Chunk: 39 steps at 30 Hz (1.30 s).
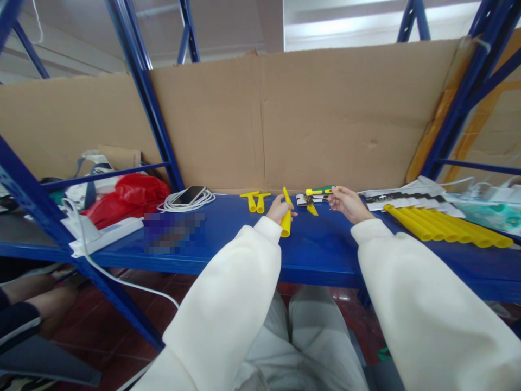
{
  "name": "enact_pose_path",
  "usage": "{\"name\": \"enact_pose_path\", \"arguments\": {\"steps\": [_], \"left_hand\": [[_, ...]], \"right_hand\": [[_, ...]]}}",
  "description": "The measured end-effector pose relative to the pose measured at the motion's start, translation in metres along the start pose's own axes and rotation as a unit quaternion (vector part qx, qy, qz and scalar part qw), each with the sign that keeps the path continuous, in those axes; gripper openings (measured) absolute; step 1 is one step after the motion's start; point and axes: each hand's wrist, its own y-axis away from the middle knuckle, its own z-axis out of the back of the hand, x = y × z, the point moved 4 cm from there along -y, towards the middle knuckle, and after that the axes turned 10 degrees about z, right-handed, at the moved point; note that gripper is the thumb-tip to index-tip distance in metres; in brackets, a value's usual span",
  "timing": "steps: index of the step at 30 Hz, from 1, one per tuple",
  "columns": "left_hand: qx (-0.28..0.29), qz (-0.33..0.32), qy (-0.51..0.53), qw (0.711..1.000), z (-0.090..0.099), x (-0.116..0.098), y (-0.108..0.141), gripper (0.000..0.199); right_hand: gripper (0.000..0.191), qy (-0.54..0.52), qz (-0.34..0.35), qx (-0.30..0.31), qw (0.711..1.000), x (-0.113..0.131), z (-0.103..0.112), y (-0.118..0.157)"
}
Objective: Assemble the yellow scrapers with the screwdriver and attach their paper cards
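My left hand (pixel 278 209) is closed around a yellow T-shaped tool handle (pixel 286 225), its round tube end pointing down toward me. To its right, my right hand (pixel 345 203) has its thumb and fingertips pinched together; anything small between them is too fine to make out. A green and yellow screwdriver (pixel 318 190) lies just beyond those fingertips, apparently on the shelf. Between my hands are a small metal-looking piece (pixel 302 200) and a flat yellow piece (pixel 312 209). Two more yellow T-shaped handles (pixel 255 202) lie left of my left hand.
Several yellow tubes (pixel 443 225) lie in a row at right, beside black-and-white strips (pixel 407 200). At left are a phone (pixel 189 195) on a coiled white cable (pixel 203 200), a power strip (pixel 109 234) and a red bag (pixel 138 198). Cardboard (pixel 317 119) walls the back of the blue shelf (pixel 228 239).
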Motion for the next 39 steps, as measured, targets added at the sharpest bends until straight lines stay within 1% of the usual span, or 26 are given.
{"name": "enact_pose_path", "arguments": {"steps": [6, 10, 23, 27, 32, 39], "left_hand": [[0.001, 0.001, -0.002, 1.000, -0.0004, 0.0006, -0.0007, 0.065], [0.004, 0.003, -0.004, 1.000, -0.0009, 0.0004, 0.0001, 0.066], [0.004, 0.003, 0.004, 1.000, -0.0015, -0.0007, 0.0018, 0.068], [0.015, 0.008, 0.014, 1.000, -0.0023, 0.0005, -0.0003, 0.067], [0.019, 0.001, 0.033, 0.999, -0.0035, 0.0006, -0.0010, 0.065], [0.036, 0.000, 0.055, 0.998, -0.0056, 0.0005, -0.0026, 0.065]], "right_hand": [[0.033, 0.007, 0.000, -0.012, 1.000, -0.0025, 0.0036, -0.0016], [0.034, 0.011, -0.002, -0.011, 1.000, -0.0024, 0.0032, -0.0017], [0.026, 0.021, -0.032, -0.057, 0.998, 0.0013, 0.0000, 0.0025], [0.028, 0.017, -0.036, -0.075, 0.996, 0.0028, -0.0006, 0.0045], [0.033, 0.016, -0.021, -0.082, 0.996, 0.0036, -0.0020, 0.0043], [0.031, 0.010, -0.028, -0.101, 0.994, 0.0033, -0.0025, 0.0036]]}}
